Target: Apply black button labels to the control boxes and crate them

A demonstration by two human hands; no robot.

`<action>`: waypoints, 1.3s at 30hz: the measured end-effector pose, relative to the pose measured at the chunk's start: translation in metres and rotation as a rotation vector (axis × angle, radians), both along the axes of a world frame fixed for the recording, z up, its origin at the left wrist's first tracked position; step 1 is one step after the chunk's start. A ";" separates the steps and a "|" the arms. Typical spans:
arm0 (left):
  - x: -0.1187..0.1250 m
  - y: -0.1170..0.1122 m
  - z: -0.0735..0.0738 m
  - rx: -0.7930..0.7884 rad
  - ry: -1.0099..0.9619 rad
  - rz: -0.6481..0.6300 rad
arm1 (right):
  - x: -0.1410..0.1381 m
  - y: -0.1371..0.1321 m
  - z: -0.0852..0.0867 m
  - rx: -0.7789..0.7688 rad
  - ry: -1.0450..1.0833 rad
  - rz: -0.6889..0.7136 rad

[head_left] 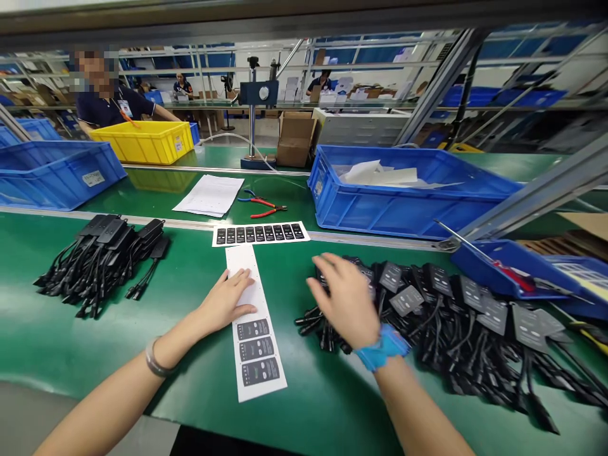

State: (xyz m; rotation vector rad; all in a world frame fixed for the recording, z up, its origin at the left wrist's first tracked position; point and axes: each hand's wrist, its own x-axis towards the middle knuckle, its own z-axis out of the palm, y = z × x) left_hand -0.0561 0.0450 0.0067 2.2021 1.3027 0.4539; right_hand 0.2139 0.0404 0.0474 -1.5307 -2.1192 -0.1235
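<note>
My left hand (227, 301) lies flat with fingers stretched on a white label sheet (254, 329) that carries three dark stickers near its lower end. My right hand (346, 297), with a blue wrist strap, hovers with spread, slightly blurred fingers over the left end of a large pile of black cabled devices (456, 316); it holds nothing that I can see. A second sticker sheet (259, 234) with a row of several dark labels lies just beyond the first.
A smaller pile of black cabled devices (102, 259) lies at the left. Red-handled pliers (266, 207) and papers (209, 195) rest on the far belt. Blue bins (403, 202) (52, 174) and a yellow bin (147, 140) stand behind; a person sits behind the yellow one.
</note>
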 end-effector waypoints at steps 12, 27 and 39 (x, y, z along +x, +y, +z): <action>-0.003 -0.002 0.010 0.210 0.217 0.334 | -0.071 -0.034 -0.046 -0.421 -0.069 0.422; 0.007 -0.005 0.003 -0.471 -0.720 0.306 | -0.069 -0.027 -0.047 -0.112 0.049 0.278; 0.008 -0.007 0.009 -0.816 -0.892 0.193 | -0.072 -0.035 -0.049 -0.042 0.382 0.550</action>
